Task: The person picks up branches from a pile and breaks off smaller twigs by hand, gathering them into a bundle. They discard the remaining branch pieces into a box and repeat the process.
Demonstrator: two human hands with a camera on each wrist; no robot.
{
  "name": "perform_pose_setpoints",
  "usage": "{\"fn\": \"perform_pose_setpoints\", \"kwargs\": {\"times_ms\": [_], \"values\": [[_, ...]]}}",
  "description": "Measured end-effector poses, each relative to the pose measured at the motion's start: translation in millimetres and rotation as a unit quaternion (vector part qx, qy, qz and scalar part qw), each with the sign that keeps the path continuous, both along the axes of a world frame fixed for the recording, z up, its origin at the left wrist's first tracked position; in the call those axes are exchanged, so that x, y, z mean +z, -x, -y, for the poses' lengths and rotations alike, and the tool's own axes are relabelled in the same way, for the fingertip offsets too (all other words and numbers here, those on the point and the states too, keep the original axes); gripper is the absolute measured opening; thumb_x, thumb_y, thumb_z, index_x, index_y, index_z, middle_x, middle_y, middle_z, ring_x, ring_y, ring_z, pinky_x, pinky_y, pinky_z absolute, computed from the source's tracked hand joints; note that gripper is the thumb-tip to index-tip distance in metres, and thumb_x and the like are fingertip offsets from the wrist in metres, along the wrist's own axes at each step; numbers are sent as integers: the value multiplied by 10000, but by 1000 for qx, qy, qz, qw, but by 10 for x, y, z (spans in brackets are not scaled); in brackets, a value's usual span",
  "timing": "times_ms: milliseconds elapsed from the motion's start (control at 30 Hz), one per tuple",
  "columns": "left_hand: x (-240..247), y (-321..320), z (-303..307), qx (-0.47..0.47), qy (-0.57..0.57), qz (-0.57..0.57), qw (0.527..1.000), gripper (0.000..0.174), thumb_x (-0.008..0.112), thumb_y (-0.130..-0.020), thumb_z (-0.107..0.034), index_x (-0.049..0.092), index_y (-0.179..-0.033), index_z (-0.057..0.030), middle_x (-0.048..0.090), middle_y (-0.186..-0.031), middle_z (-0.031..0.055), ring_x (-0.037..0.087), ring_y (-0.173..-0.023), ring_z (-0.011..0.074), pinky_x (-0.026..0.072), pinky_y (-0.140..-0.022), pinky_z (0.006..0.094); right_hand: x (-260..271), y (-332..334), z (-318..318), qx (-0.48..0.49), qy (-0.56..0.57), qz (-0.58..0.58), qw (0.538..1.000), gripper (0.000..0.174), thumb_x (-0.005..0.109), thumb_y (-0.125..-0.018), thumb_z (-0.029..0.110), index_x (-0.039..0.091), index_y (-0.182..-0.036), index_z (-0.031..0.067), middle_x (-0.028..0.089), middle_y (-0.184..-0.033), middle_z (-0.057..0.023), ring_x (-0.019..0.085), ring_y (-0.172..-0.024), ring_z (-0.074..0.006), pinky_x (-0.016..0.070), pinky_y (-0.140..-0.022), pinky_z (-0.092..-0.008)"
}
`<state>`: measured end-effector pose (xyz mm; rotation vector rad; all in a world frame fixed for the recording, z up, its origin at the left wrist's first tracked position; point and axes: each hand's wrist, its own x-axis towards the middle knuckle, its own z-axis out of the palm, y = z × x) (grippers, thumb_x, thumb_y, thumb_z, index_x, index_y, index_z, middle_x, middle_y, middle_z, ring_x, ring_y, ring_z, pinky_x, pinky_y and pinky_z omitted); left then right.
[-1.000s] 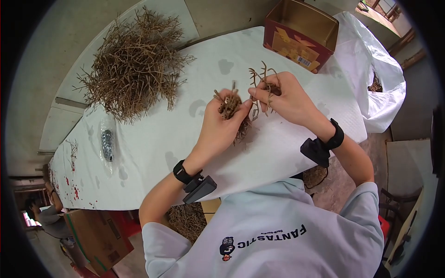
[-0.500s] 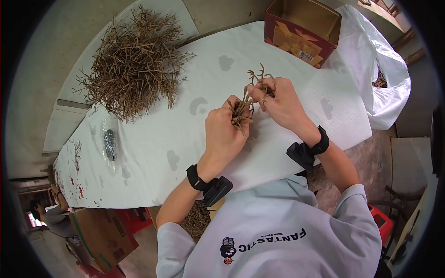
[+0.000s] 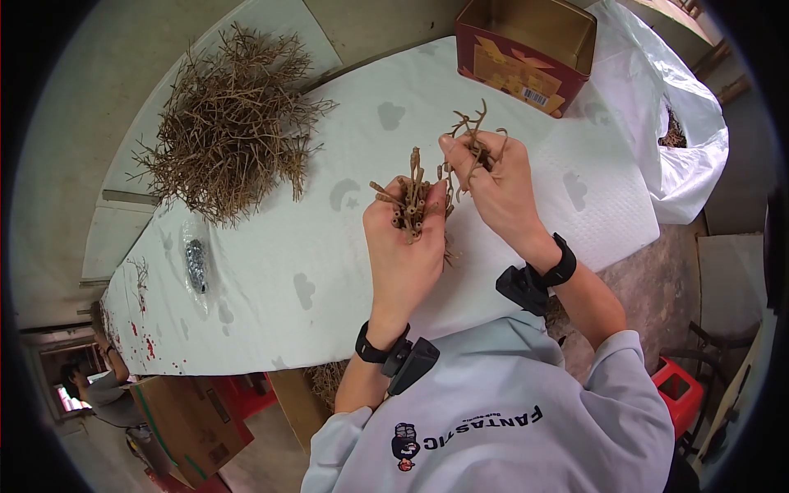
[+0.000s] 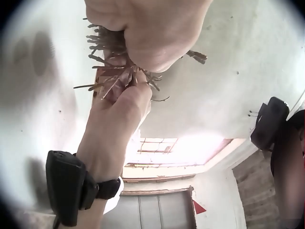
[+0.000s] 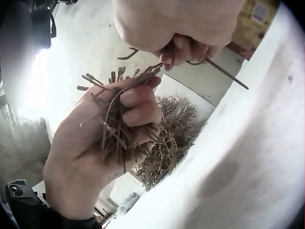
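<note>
In the head view my left hand (image 3: 399,263) grips a bundle of thin brown twigs (image 3: 413,209), their blunt ends pointing up toward the camera. Just to its right, my right hand (image 3: 509,189) holds a few curved twigs (image 3: 471,144) between thumb and fingers. The right wrist view shows the left hand's fingers (image 5: 138,105) curled round the bundle, whose twig tips reach up close to the right hand. A large tangled heap of similar dry twigs (image 3: 234,123) lies at the far left of the white-covered table (image 3: 329,271).
A dark red and gold tin box (image 3: 514,78) stands at the back right, beside a white plastic bag (image 3: 690,177) with brown bits inside. At left lie a clear wrapped packet (image 3: 196,267) and red specks. Below are a cardboard box (image 3: 185,423), a red stool (image 3: 678,398) and another person (image 3: 111,394).
The left hand has turned the bundle, so its blunt ends now face the camera. Both hands met at the twigs half a second ago and now stand slightly further apart.
</note>
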<state>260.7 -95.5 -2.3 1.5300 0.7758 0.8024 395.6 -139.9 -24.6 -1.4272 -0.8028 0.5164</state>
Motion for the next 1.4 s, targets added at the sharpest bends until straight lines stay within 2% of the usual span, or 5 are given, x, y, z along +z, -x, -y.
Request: {"fn": "perform_pose_setpoints", "kwargs": {"times_ms": [533, 700, 933, 1167, 1400], "values": [[-6, -116, 112, -17, -4, -54, 998, 167, 662, -953, -66, 601, -831, 30, 629, -696, 35, 515, -606, 74, 426, -561, 270, -85, -25, 11, -151, -113, 101, 977, 261, 668, -996, 165, 653, -797, -4, 524, -667, 55, 400, -593, -13, 290, -532, -215], [-365, 230, 346, -65, 80, -44, 994, 158, 672, -961, -94, 618, -863, 18, 641, -704, 16, 520, -591, 57, 423, -546, 249, 279, -1169, 366, -230, -234, 17, 945, 253, 632, -1020, 199, 668, -851, 15, 568, -711, 28, 453, -605, -39, 327, -552, -203], [-156, 195, -59, 34, 106, 78, 991, 166, 683, -971, -129, 621, -904, 9, 630, -710, -9, 536, -612, 38, 422, -557, 211, 146, -770, 382, 89, -119, -144, 978, 321, 535, -1066, 277, 670, -1014, -9, 657, -828, -32, 508, -650, -80, 411, -623, -221], [-350, 449, -241, -23, 67, -40, 997, 161, 678, -973, -125, 617, -898, 4, 621, -728, -12, 543, -642, 44, 429, -578, 217, -21, -681, 241, 299, -149, -454, 826, 513, 386, -1077, 347, 580, -1283, -80, 609, -1244, -144, 576, -1052, -191, 446, -910, -288], [-410, 617, -538, -21, 28, -39, 999, 160, 676, -973, -118, 614, -894, 7, 629, -743, -3, 545, -664, 49, 439, -602, 218, -125, -702, 244, 229, -56, -505, 830, 479, 437, -1043, 316, 602, -1243, -87, 572, -1308, -156, 571, -1156, -259, 432, -1050, -306]]}}
